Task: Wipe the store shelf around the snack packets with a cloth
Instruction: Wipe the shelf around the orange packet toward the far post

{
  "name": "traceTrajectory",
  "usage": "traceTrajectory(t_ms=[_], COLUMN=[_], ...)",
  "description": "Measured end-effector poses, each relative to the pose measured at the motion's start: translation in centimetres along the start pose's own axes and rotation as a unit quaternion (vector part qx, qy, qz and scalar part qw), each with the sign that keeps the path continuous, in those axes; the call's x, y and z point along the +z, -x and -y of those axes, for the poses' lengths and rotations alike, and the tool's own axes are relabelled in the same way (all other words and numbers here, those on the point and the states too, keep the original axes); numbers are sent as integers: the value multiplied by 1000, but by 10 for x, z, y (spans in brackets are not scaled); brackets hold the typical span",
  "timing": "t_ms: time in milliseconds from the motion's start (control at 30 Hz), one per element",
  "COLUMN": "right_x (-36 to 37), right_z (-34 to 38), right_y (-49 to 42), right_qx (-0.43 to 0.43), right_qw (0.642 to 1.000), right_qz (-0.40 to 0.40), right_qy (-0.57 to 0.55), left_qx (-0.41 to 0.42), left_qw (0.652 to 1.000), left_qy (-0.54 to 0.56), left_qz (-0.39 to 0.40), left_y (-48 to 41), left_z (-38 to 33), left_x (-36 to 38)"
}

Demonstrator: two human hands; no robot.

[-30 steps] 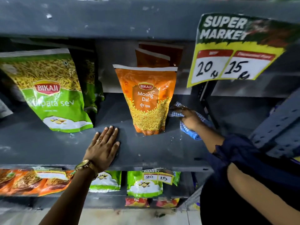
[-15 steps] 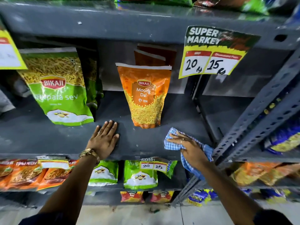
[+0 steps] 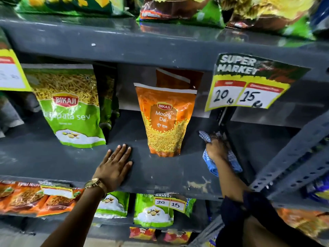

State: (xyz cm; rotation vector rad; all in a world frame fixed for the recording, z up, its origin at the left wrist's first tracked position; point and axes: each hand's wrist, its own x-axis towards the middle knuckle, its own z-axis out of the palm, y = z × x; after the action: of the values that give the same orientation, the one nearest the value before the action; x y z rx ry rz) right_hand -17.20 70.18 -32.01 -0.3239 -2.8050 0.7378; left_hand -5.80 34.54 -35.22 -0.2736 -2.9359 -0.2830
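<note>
A dark grey metal shelf (image 3: 165, 172) carries an orange Moong Dal packet (image 3: 164, 122) standing upright in the middle and a green sev packet (image 3: 71, 107) to its left. My left hand (image 3: 115, 164) lies flat on the shelf in front of the gap between the two packets, fingers straight. My right hand (image 3: 216, 148) presses a blue-and-white checked cloth (image 3: 210, 163) onto the shelf's right end, to the right of the orange packet and beside the upright post. The cloth sticks out in front of and behind the hand.
A "Super Market" price tag (image 3: 249, 84) hangs from the shelf above, over the right hand. More orange packets (image 3: 178, 79) stand behind the front one. A perforated metal upright (image 3: 293, 157) slants at the right. Lower shelves hold several packets (image 3: 153, 211).
My right hand has slid the cloth from the shelf's front edge back toward the rear, beside the orange packet. My left hand has stayed flat in the same place.
</note>
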Motion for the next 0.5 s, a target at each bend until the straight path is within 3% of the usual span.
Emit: traceTrajectory(t_ms=[67, 233, 367, 500], right_x=[9, 35, 50, 31], right_z=[3, 3, 0, 16], right_y=[-24, -87, -110, -81], right_qx=[-72, -116, -236, -237], right_qw=[997, 984, 958, 955], right_qz=[30, 138, 162, 165], right_qy=[19, 5, -6, -73], left_qx=[-3, -8, 0, 5], left_qw=[1000, 999, 999, 999], left_qy=[-5, -31, -37, -40], left_qz=[0, -1, -16, -21], left_y=[0, 1, 2, 1], left_z=[0, 1, 3, 4], left_x=[-1, -1, 4, 4])
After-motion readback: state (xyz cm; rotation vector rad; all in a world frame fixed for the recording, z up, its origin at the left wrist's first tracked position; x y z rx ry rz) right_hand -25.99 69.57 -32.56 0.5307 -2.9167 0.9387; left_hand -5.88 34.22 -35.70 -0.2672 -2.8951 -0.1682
